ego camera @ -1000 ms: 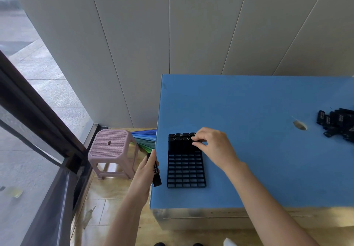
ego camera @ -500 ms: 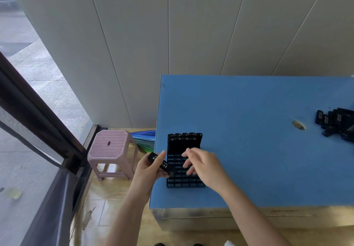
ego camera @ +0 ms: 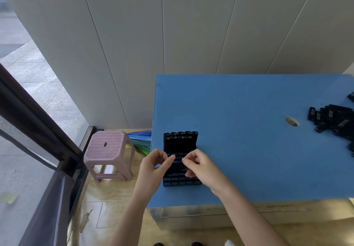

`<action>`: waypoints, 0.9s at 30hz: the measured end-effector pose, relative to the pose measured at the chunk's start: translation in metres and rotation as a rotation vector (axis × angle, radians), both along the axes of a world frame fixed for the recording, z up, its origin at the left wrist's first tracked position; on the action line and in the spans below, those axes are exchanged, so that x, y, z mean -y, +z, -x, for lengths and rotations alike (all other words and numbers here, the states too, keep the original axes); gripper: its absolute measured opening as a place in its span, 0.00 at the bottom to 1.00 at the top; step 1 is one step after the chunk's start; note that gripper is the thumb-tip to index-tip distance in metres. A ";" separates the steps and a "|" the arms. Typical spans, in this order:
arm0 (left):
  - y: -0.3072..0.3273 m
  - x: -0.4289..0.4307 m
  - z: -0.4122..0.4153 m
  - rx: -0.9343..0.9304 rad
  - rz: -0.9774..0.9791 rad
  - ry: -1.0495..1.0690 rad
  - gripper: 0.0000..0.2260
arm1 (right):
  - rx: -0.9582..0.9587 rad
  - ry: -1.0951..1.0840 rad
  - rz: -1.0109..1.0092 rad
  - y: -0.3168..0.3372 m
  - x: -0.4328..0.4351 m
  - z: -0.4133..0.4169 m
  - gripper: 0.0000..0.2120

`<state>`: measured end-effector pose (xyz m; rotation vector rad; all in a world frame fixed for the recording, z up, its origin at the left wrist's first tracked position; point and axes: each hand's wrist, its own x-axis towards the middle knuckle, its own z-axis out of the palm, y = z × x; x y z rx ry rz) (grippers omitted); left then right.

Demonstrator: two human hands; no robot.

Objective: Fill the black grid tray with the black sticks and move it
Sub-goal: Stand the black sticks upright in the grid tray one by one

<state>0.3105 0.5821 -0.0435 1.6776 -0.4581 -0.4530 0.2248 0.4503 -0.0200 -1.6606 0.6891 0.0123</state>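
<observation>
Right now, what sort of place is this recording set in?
Probably a makeshift sorting or packing bench indoors, beside a glazed door. A blue table holds a grid tray and a heap of black sticks; a plain panelled wall stands behind, and a plastic stool sits on the floor.

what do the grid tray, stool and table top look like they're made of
Black grid tray: likely moulded plastic, matt; thin, even cell walls.
Pink stool: plastic with a slight sheen; a woven pattern is moulded into the seat.
Blue table top: looks like a matt foam or rubbery sheet on a pale base; a gouge shows lighter material beneath.
</observation>
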 end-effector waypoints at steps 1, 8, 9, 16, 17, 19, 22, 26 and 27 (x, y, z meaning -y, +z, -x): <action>0.000 -0.001 0.000 0.071 -0.056 0.000 0.09 | 0.026 -0.011 0.068 0.000 0.004 0.001 0.04; 0.006 -0.015 -0.005 0.667 -0.680 -0.090 0.09 | 0.170 -0.061 0.627 0.003 0.040 0.008 0.07; 0.007 -0.016 -0.005 0.696 -0.733 -0.107 0.11 | 0.191 -0.062 0.679 0.004 0.045 0.008 0.06; 0.008 -0.018 -0.006 0.737 -0.876 -0.178 0.14 | 0.291 -0.030 0.872 0.001 0.056 -0.005 0.05; 0.008 -0.018 -0.005 0.735 -0.877 -0.181 0.14 | 0.292 -0.020 0.878 -0.001 0.056 -0.007 0.05; 0.009 -0.018 -0.005 0.720 -0.868 -0.183 0.14 | 0.289 0.002 0.883 -0.005 0.056 -0.010 0.05; 0.010 -0.020 -0.005 0.708 -0.854 -0.181 0.14 | 0.304 0.041 0.925 -0.009 0.058 -0.013 0.04; 0.010 -0.022 -0.006 0.706 -0.841 -0.179 0.14 | 0.320 0.121 1.028 -0.009 0.058 -0.018 0.04; 0.010 -0.023 -0.006 0.707 -0.840 -0.179 0.14 | 0.322 0.121 1.060 -0.009 0.058 -0.019 0.05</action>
